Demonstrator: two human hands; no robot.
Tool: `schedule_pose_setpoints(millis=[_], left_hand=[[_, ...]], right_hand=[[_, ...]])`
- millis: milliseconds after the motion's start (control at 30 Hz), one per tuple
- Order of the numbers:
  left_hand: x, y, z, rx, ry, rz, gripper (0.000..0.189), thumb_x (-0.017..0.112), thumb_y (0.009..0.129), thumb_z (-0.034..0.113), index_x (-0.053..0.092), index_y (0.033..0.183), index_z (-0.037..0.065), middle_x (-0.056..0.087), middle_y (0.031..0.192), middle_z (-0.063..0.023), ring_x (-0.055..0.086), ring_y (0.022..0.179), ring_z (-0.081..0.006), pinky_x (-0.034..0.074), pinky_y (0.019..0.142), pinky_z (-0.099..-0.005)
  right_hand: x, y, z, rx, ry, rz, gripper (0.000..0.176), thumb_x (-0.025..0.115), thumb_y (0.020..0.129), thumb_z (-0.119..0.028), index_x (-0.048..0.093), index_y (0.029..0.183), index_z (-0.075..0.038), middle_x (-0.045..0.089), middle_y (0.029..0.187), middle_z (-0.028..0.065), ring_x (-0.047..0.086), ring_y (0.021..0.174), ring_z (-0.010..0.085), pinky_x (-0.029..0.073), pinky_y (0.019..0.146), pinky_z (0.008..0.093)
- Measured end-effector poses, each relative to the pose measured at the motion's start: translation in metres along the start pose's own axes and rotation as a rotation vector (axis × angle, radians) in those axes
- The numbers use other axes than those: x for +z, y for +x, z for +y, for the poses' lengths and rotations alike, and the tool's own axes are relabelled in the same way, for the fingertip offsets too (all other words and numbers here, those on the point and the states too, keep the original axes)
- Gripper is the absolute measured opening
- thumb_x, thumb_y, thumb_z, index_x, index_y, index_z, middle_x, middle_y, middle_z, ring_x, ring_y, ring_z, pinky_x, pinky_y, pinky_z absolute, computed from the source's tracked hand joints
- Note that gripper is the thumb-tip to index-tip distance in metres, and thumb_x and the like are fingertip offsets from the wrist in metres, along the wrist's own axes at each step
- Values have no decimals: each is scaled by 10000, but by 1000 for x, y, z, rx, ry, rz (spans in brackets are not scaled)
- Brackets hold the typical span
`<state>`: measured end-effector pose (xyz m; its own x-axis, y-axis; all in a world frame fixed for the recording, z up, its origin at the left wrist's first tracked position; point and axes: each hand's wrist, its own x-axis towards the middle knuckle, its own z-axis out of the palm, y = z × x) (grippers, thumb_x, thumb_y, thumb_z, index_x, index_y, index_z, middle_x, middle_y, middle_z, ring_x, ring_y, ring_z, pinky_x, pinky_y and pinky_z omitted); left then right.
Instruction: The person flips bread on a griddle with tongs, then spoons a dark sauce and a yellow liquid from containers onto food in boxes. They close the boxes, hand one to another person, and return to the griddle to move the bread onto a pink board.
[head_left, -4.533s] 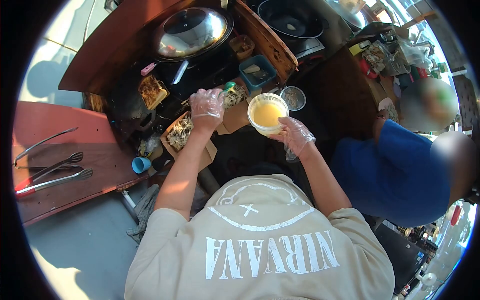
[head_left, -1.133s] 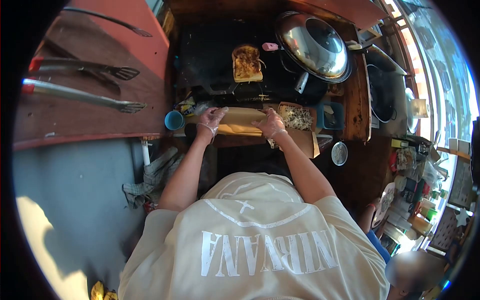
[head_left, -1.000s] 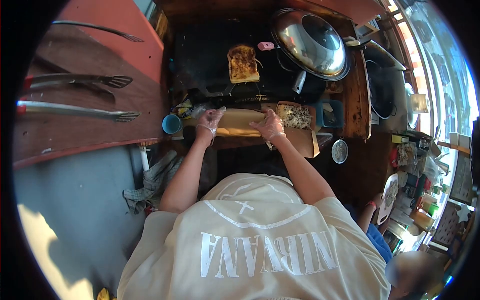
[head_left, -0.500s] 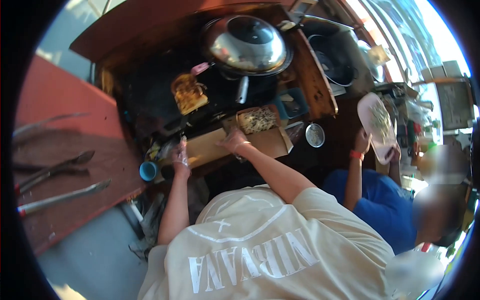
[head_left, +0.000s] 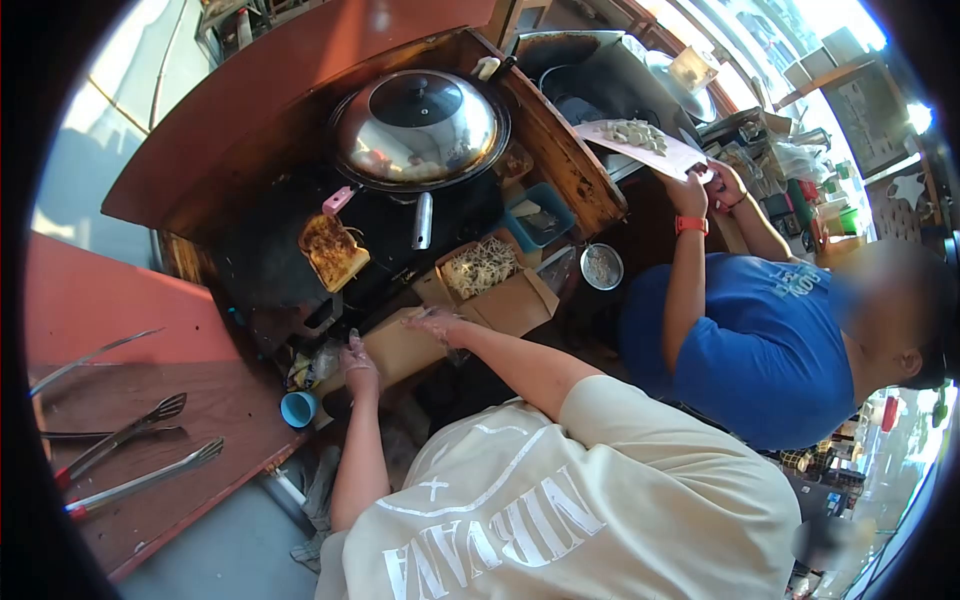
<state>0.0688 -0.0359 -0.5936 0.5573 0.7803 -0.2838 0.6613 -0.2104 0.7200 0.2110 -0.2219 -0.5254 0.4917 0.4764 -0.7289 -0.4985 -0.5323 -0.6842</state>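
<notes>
My left hand (head_left: 360, 368), in a clear glove, is closed round the end of a dark spatula (head_left: 326, 314), whose blade is largely hidden at the browned toast (head_left: 333, 254). My gloved right hand (head_left: 436, 324) lies with fingers stretched over a long brown cardboard box (head_left: 392, 348). The box's right part holds a shredded, pale and dark food (head_left: 480, 267). The toast is over the black griddle (head_left: 270, 235), left of the domed metal lid (head_left: 420, 130).
A co-worker in blue (head_left: 750, 340) holds a pink board (head_left: 655, 150) with pale pieces at the right. Near me are a blue cup (head_left: 298, 408), a blue container (head_left: 540, 215) and a round strainer (head_left: 601, 267). Tongs (head_left: 150, 475) lie at the left.
The view has shifted, with the lid and toast now lower and further left. The co-worker has raised the pink board and brought it leftward, towards the pan.
</notes>
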Motion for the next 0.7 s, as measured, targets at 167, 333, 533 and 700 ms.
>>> schedule_pose_setpoints(millis=[167, 333, 533, 700], left_hand=[[-4, -16, -2, 178, -106, -7, 378, 483, 1052, 339, 580, 1007, -24, 642, 895, -155, 609, 827, -263, 476, 815, -408], [-13, -35, 20, 189, 0, 27, 375, 465, 1054, 320, 597, 1077, -31, 667, 960, -208, 637, 882, -351, 475, 822, -444], [-5, -33, 3, 179, 140, 110, 456, 425, 1059, 370, 646, 1088, -28, 675, 965, -251, 640, 931, -421, 473, 824, -471], [-29, -49, 33, 75, 38, 43, 473, 440, 1052, 396, 665, 1081, -19, 687, 979, -236, 653, 920, -391, 481, 820, -447]], right_hand=[[-3, 13, 2, 144, 1, -115, 875, 687, 848, -611, 457, 1473, -43, 512, 1463, 131, 486, 1328, 295, 422, 1053, 364], [7, 69, 49, 160, 94, -125, 650, 563, 941, -594, 569, 1401, -135, 490, 1505, 63, 445, 1382, 263, 406, 1073, 375], [29, 44, 35, -20, -565, 207, 721, 442, 948, -681, 647, 1288, -79, 627, 1331, 182, 573, 1261, 357, 452, 1040, 440], [23, -11, 2, 115, -370, 215, 902, 475, 876, -764, 660, 1212, 52, 660, 1198, 287, 635, 1149, 412, 491, 964, 478]])
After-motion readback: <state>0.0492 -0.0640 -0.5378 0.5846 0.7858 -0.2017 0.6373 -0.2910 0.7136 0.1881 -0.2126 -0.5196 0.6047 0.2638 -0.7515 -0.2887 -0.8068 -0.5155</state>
